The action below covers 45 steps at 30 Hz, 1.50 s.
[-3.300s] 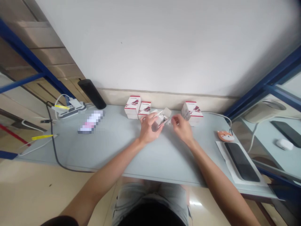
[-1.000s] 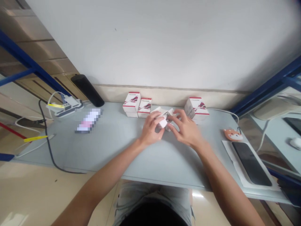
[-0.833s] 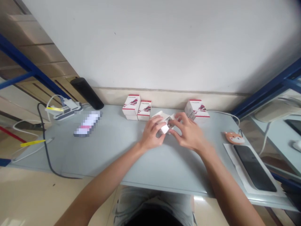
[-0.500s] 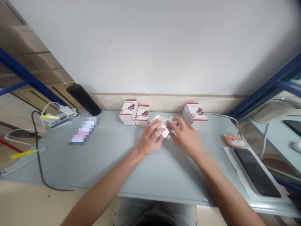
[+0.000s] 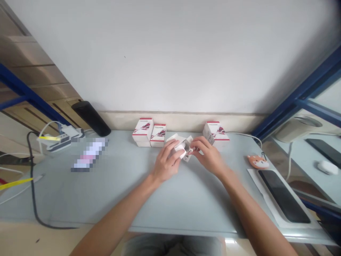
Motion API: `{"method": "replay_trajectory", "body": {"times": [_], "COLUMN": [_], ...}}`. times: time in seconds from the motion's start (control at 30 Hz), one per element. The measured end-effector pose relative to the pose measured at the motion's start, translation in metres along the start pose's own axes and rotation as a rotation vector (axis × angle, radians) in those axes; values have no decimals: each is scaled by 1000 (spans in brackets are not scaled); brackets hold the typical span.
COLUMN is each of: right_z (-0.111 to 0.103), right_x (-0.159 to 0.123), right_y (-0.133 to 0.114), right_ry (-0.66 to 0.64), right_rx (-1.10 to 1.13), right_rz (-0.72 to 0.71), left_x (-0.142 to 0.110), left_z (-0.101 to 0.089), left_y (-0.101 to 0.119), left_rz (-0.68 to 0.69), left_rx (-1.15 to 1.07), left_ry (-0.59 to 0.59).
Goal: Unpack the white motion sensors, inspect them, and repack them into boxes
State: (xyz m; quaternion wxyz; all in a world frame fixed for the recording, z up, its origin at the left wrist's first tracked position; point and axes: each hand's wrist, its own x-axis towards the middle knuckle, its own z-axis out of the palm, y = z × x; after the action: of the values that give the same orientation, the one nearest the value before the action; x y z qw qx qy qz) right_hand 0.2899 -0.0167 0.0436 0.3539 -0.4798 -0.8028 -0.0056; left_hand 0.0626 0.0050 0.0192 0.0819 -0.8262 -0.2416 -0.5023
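My left hand is closed around a small white carton, which is tilted with its flaps raised. The carton's open side faces right, towards my right hand. The fingers of that hand are pinched together at the opening, with a small pale piece at their tips that is too small to name. Behind my left hand, two white boxes with red edging stand side by side, a taller one and a shorter one. A similar box stands just beyond my right hand.
Along the left side are a black cylinder, a power strip with cables, and a pixelated phone. To the right lie an orange animal-faced case and a black phone on white paper. A pale wall rises behind the desk.
My right fingers have drawn slightly out from the carton, and a pale piece now shows at their tips. More of the carton's opening is visible. The camera view has shifted slightly.
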Motion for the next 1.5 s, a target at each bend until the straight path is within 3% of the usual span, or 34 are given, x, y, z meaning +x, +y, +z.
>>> {"method": "replay_trajectory", "body": {"times": [0.17, 0.33, 0.6, 0.7, 1.5], "right_z": [3, 7, 24, 28, 34], "right_x": [0, 0, -7, -9, -15], "right_y": [-1, 0, 15, 19, 16], "right_ry": [81, 87, -287, -341, -384], "right_rx": [38, 26, -108, -126, -221], "right_rz": [26, 178, 302, 321, 194], "left_x": [1, -1, -2, -2, -4], "left_z": [-1, -1, -1, 0, 2], "left_y": [-2, -8, -11, -11, -4], "left_rz": [-54, -107, -178, -190, -175], "left_rx": [-33, -62, -67, -74, -70], "left_ry": [42, 93, 111, 111, 109]}}
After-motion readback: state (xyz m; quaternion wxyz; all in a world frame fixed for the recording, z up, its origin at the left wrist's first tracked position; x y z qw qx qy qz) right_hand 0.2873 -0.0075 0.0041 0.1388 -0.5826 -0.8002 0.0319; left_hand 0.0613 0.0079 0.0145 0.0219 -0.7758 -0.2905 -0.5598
